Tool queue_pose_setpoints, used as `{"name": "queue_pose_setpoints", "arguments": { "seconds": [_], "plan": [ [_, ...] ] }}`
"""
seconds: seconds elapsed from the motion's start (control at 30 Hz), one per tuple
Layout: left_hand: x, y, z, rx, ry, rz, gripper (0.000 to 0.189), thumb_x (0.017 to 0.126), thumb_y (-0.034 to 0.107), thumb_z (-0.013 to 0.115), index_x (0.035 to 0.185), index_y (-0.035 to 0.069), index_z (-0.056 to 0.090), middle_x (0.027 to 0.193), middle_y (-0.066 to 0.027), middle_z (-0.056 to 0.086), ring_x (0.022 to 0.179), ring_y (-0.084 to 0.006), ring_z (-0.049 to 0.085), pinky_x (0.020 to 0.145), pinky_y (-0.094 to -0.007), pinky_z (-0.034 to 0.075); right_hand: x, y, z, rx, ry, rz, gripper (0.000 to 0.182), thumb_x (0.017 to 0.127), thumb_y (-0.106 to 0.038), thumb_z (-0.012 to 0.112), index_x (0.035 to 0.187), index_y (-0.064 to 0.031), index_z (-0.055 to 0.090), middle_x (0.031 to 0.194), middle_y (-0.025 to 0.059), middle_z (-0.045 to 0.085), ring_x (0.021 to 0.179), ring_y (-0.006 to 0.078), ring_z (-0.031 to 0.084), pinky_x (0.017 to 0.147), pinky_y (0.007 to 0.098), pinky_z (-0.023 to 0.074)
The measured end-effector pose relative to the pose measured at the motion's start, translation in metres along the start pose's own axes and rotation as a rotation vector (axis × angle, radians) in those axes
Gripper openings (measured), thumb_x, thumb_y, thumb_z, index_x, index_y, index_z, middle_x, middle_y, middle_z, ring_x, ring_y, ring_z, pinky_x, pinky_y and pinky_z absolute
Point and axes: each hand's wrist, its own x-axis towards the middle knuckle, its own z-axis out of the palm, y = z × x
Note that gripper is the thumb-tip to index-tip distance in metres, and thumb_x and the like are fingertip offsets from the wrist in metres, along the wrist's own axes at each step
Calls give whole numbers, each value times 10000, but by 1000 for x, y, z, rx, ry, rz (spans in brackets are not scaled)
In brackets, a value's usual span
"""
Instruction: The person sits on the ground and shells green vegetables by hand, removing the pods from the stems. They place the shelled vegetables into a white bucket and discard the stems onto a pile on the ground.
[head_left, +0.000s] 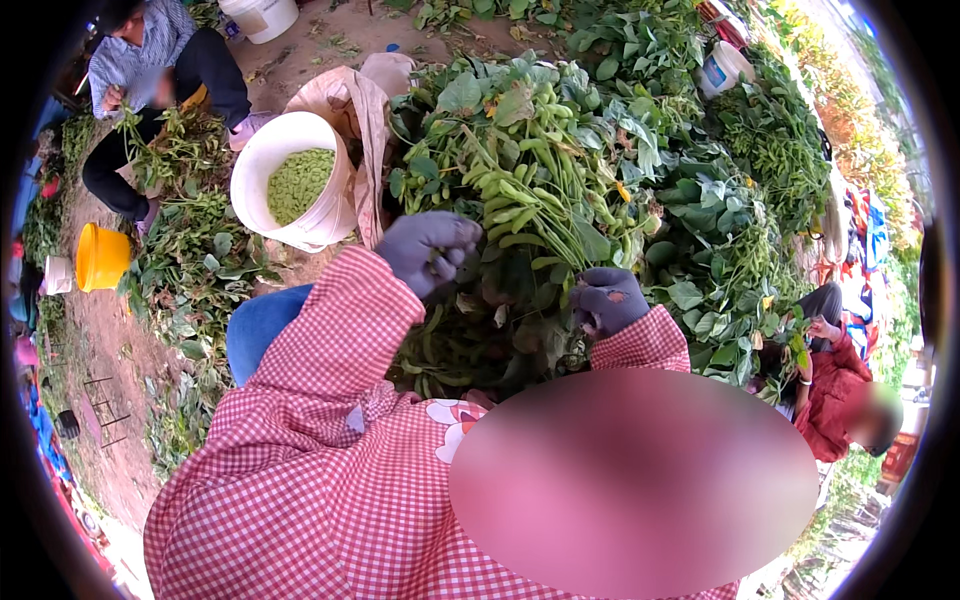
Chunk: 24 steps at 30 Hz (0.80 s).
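A grey glove covers my left hand (429, 251), its fingers curled beside the pods; whether anything is inside them I cannot tell. My right hand (611, 300), in a worn grey glove with a hole at the knuckles, is closed around the stem ends of a soybean plant (525, 199). Plump green pods hang from that plant and point towards my left hand. Beneath both hands lies a shaded heap of leaves and pods (480, 337). A white bucket (251, 169) to the left of the plant holds light green beans (300, 184).
Cut soybean plants (697, 195) are piled ahead and to the right. An open woven sack (367, 142) stands behind the white bucket. A yellow bucket (101, 256) is at far left. One person (161, 60) sits upper left, another (829, 397) at right, both handling plants.
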Motion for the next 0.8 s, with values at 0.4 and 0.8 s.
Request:
{"name": "queue_pose_setpoints", "arguments": {
  "seconds": [0.4, 0.8],
  "plan": [
    [-43, 109, -106, 1320, 925, 824, 413, 790, 321, 584, 1010, -22, 651, 905, -198, 668, 837, -288, 647, 766, -347, 482, 6, -4, -1, 53, 15, 88, 366, 757, -43, 617, 1067, 137, 543, 623, 93, 576, 430, 130, 508, 380, 253, 354],
    [70, -71, 12, 1520, 408, 864, 261, 786, 220, 599, 944, 13, 609, 848, -196, 617, 804, -367, 591, 690, -420, 482, 7, -1, -5, 88, -24, 163, 299, 773, -87, 643, 1022, 66, 579, 653, 67, 569, 456, 124, 501, 413, 248, 391]
  ]
}}
